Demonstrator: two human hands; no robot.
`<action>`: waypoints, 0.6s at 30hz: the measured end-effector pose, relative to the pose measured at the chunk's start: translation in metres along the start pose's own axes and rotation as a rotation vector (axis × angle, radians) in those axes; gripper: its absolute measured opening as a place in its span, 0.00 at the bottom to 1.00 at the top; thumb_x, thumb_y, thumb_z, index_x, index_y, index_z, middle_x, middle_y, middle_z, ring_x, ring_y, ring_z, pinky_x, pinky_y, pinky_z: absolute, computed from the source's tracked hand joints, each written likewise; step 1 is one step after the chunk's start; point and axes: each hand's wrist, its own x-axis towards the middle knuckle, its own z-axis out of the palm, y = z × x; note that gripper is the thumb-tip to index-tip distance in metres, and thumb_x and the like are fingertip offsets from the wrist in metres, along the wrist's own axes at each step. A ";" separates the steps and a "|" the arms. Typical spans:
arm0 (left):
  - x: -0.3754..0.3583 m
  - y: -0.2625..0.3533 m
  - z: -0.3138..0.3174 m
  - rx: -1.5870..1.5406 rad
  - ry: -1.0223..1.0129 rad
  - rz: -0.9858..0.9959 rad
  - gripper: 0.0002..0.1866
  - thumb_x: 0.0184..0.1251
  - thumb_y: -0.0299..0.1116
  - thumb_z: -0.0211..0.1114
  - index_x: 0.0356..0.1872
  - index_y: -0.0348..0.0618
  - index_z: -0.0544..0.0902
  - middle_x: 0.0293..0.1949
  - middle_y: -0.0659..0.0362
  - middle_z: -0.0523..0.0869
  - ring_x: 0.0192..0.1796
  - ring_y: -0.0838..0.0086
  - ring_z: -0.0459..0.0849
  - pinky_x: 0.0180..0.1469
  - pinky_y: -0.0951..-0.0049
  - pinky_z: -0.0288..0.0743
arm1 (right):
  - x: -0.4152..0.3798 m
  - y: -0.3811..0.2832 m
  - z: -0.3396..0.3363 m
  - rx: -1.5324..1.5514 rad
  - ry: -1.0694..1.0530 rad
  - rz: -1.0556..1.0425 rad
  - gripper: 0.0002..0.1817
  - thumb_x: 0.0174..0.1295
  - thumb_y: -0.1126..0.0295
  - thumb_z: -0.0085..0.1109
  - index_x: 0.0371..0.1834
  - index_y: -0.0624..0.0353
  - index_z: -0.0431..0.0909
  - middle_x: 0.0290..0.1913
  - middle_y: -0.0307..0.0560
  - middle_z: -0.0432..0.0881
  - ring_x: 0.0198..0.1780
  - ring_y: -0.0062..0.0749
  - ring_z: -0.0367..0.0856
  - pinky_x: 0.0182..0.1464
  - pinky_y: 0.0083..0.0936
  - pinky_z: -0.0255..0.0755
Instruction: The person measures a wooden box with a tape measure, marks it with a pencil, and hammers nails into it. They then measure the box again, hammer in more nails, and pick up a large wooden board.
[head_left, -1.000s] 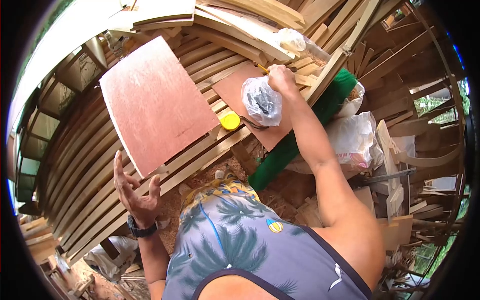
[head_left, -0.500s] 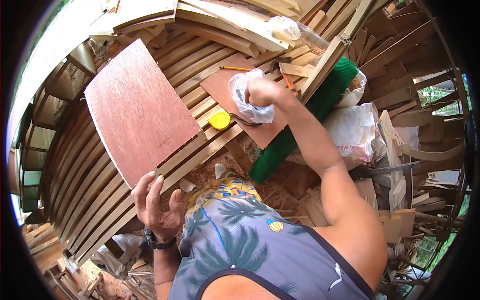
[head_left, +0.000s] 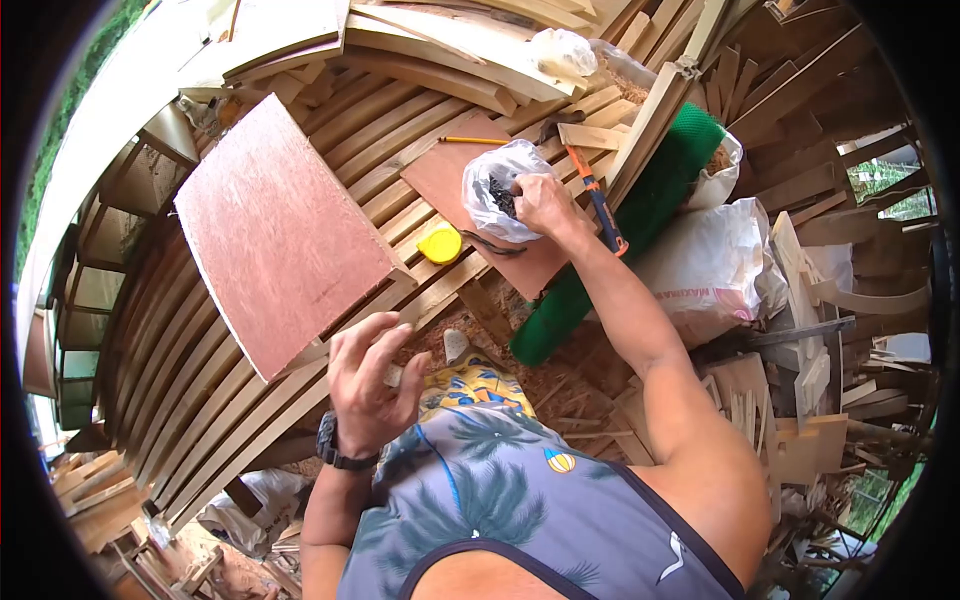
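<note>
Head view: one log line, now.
right hand: at plastic bag's dark contents | left hand: raised near plywood panel | hammer, pencil: beside bag

Slats (head_left: 385, 197) open betw. pink board (head_left: 285, 240) & bag (head_left: 485, 222) — but yellow disc (head_left: 439, 243) (nr. bag) partly blocks.

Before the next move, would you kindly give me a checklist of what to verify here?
1. Bag open: ok, its dark contents show.
2. Right hand at the bag's mouth: ok.
3. Piece gripped in the right hand: cannot tell, the fingertips are hidden.
4. Left hand empty: cannot tell, something pale shows by its curled fingers.
5. Hammer handle in plain view: ok, beside the right forearm.
6. Large panel fastened to the slats: cannot tell.
</note>
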 end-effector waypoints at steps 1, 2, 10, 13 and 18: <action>0.006 -0.001 0.009 -0.034 -0.019 0.014 0.17 0.56 0.25 0.75 0.48 0.38 0.86 0.51 0.46 0.86 0.51 0.53 0.85 0.53 0.60 0.80 | -0.003 -0.002 -0.003 0.012 0.028 -0.006 0.14 0.58 0.69 0.57 0.42 0.59 0.88 0.43 0.62 0.88 0.49 0.57 0.87 0.56 0.46 0.79; 0.013 -0.001 0.018 -0.069 -0.075 -0.009 0.16 0.58 0.25 0.75 0.48 0.38 0.86 0.51 0.47 0.87 0.52 0.53 0.86 0.54 0.60 0.80 | -0.004 -0.003 -0.005 0.025 0.055 -0.014 0.13 0.58 0.68 0.58 0.41 0.58 0.89 0.41 0.62 0.89 0.47 0.58 0.88 0.54 0.46 0.81; 0.092 -0.055 0.180 -0.107 -0.218 -0.015 0.06 0.67 0.30 0.67 0.40 0.42 0.89 0.40 0.50 0.88 0.46 0.54 0.87 0.49 0.56 0.81 | -0.006 0.003 -0.011 0.299 0.128 -0.009 0.10 0.61 0.68 0.61 0.42 0.56 0.89 0.41 0.57 0.90 0.45 0.51 0.90 0.50 0.41 0.82; 0.125 -0.080 0.232 -0.006 -0.225 -0.039 0.07 0.66 0.27 0.63 0.38 0.41 0.90 0.40 0.49 0.89 0.42 0.52 0.87 0.48 0.55 0.81 | -0.009 0.004 -0.017 0.358 0.192 -0.009 0.10 0.62 0.68 0.62 0.43 0.57 0.89 0.40 0.57 0.90 0.42 0.50 0.90 0.48 0.40 0.83; 0.150 -0.091 0.272 0.259 -0.297 -0.209 0.09 0.65 0.33 0.64 0.37 0.43 0.91 0.42 0.45 0.89 0.44 0.50 0.89 0.48 0.53 0.83 | -0.030 0.012 -0.037 0.515 0.419 0.062 0.10 0.63 0.71 0.64 0.43 0.64 0.87 0.37 0.55 0.91 0.40 0.46 0.92 0.48 0.35 0.84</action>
